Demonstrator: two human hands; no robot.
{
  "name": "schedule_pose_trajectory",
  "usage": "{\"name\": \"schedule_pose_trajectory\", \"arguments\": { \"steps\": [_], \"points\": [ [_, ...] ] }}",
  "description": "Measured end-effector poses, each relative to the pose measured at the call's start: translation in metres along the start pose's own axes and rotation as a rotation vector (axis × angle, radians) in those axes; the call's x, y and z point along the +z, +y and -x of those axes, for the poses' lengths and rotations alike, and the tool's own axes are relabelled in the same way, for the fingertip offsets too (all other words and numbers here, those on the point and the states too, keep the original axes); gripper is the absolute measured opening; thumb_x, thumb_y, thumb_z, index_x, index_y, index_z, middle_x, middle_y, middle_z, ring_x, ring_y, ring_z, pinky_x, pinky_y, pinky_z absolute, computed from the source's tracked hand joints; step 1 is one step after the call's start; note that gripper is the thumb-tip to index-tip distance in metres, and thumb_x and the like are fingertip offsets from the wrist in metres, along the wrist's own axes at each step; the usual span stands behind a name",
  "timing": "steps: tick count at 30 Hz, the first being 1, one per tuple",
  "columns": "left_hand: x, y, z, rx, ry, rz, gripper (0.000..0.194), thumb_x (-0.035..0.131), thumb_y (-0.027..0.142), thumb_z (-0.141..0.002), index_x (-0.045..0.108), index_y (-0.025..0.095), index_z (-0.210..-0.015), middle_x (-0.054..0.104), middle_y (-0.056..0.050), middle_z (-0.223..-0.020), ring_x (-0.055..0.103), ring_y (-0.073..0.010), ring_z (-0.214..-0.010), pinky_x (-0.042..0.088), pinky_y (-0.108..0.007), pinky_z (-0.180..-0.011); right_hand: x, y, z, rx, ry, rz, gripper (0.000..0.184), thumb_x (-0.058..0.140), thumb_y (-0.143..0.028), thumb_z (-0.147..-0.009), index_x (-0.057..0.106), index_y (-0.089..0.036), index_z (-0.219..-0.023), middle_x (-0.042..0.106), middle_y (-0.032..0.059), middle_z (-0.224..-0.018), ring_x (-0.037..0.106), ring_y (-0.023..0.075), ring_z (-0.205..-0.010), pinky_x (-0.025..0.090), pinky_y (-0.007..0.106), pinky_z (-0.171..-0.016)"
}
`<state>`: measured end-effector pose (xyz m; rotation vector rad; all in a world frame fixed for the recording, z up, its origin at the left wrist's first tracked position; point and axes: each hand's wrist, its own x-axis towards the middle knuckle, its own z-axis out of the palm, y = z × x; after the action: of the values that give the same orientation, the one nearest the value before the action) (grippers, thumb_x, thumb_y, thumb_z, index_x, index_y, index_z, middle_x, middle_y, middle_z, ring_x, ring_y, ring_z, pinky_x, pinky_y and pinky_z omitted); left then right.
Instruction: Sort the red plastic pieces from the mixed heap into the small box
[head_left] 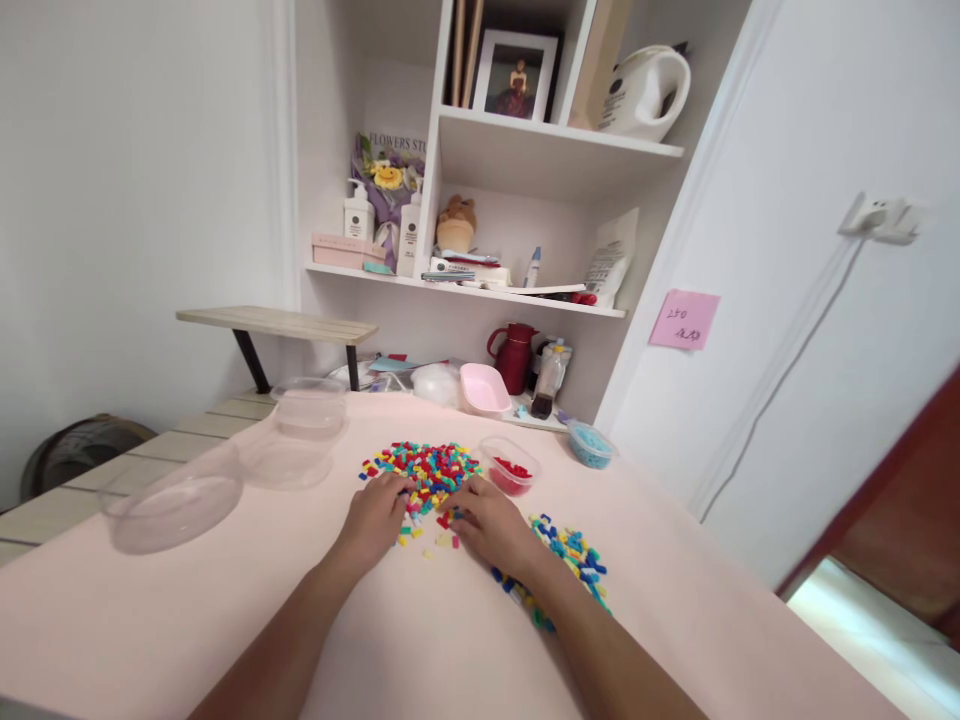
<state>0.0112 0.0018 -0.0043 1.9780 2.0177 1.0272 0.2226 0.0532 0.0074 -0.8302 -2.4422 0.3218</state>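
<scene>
A pile of small multicoloured plastic pieces [424, 462] lies on the pink tabletop [405, 640]. At the pile's left front edge is my left hand [375, 515], its fingers curled together over the pieces; what the tips hold is hidden. My right hand [491, 520] reaches the right front edge, thumb and fingers slightly apart, close to a few red pieces [444, 520]. Just beyond it stands a clear tub with red pieces [511, 470] inside. A second heap of mostly blue, yellow and white pieces [574, 555] lies partly behind my right forearm.
Clear empty containers [176, 505] stand on the left. A tub of light blue pieces [591, 445] sits at the right back, and a pink basket [484, 388] by the shelf. Behind are a red jug [515, 358], a bottle [550, 380] and a small wooden stand [277, 323].
</scene>
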Motion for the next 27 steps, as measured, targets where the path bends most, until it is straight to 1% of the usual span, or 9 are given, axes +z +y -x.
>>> {"name": "schedule_pose_trajectory", "arguments": {
  "steps": [5,8,11,13,16,18,20,22,27],
  "points": [
    [0.000,0.000,0.000,0.002,-0.005,-0.011,0.032,0.042,0.013,-0.087,0.069,0.025,-0.102,0.068,-0.003,-0.112,0.060,-0.0175,-0.106,0.045,-0.032,-0.092,0.002,0.005,-0.001,-0.010,-0.060,-0.003,0.022,0.062,-0.012,-0.079,0.074,-0.027,-0.090,0.067,0.0018,-0.085,0.060,0.0180,-0.089,0.044,0.028,-0.082],
    [-0.001,0.002,0.000,0.006,-0.012,-0.014,0.032,0.043,0.013,-0.087,0.069,0.026,-0.102,0.069,-0.003,-0.110,0.060,-0.0175,-0.105,0.044,-0.032,-0.091,0.002,0.004,-0.001,0.017,-0.023,-0.055,0.017,0.064,-0.015,-0.080,0.075,-0.026,-0.086,0.066,0.0020,-0.087,0.060,0.0174,-0.086,0.045,0.028,-0.080],
    [-0.003,0.003,0.001,0.008,-0.018,-0.013,0.032,0.043,0.012,-0.087,0.070,0.026,-0.100,0.069,-0.003,-0.108,0.061,-0.0176,-0.101,0.045,-0.031,-0.088,-0.003,0.006,-0.004,0.064,0.112,-0.138,0.013,0.064,-0.020,-0.081,0.076,-0.026,-0.085,0.062,0.0040,-0.090,0.059,0.0165,-0.080,0.046,0.027,-0.073],
    [-0.004,0.004,0.001,0.007,-0.019,-0.010,0.032,0.043,0.013,-0.087,0.070,0.026,-0.097,0.070,-0.003,-0.105,0.062,-0.0178,-0.099,0.045,-0.031,-0.086,-0.011,0.012,-0.006,0.100,0.260,-0.171,0.015,0.062,-0.024,-0.084,0.076,-0.024,-0.087,0.060,0.0042,-0.085,0.057,0.0162,-0.073,0.046,0.028,-0.070],
    [-0.004,0.004,0.000,0.007,-0.019,-0.006,0.031,0.043,0.013,-0.087,0.071,0.026,-0.093,0.070,-0.003,-0.105,0.061,-0.0185,-0.101,0.044,-0.032,-0.088,-0.029,0.031,-0.006,0.192,0.526,-0.186,0.023,0.058,-0.035,-0.086,0.075,-0.022,-0.092,0.059,0.0034,-0.077,0.055,0.0166,-0.067,0.046,0.029,-0.066],
    [-0.004,0.004,-0.001,0.006,-0.022,-0.005,0.031,0.044,0.013,-0.086,0.071,0.026,-0.092,0.070,-0.003,-0.105,0.061,-0.0188,-0.102,0.044,-0.033,-0.089,-0.040,0.046,-0.003,0.290,0.650,-0.214,0.032,0.055,-0.041,-0.086,0.073,-0.020,-0.100,0.060,0.0035,-0.078,0.055,0.0162,-0.063,0.047,0.030,-0.064],
    [-0.003,0.004,-0.002,0.007,-0.025,-0.004,0.032,0.043,0.013,-0.086,0.071,0.026,-0.092,0.070,-0.003,-0.105,0.061,-0.0189,-0.102,0.044,-0.032,-0.089,-0.049,0.059,0.001,0.374,0.700,-0.310,0.044,0.054,-0.045,-0.085,0.066,-0.018,-0.117,0.063,0.0046,-0.088,0.058,0.0152,-0.061,0.048,0.030,-0.062],
    [-0.003,0.003,-0.002,0.009,-0.027,-0.004,0.032,0.042,0.013,-0.086,0.071,0.025,-0.091,0.070,-0.003,-0.104,0.061,-0.0191,-0.101,0.045,-0.032,-0.088,-0.054,0.066,0.005,0.427,0.719,-0.429,0.050,0.053,-0.047,-0.084,0.061,-0.017,-0.123,0.064,0.0058,-0.093,0.061,0.0154,-0.061,0.049,0.030,-0.059],
    [-0.003,0.004,-0.001,0.011,-0.025,0.007,0.033,0.042,0.014,-0.087,0.072,0.026,-0.093,0.070,-0.003,-0.104,0.061,-0.0188,-0.101,0.044,-0.032,-0.088,-0.054,0.051,0.007,0.378,0.695,-0.510,0.044,0.052,-0.048,-0.085,0.069,-0.015,-0.108,0.064,0.0038,-0.075,0.058,0.0154,-0.059,0.048,0.029,-0.058]
  ]
}}
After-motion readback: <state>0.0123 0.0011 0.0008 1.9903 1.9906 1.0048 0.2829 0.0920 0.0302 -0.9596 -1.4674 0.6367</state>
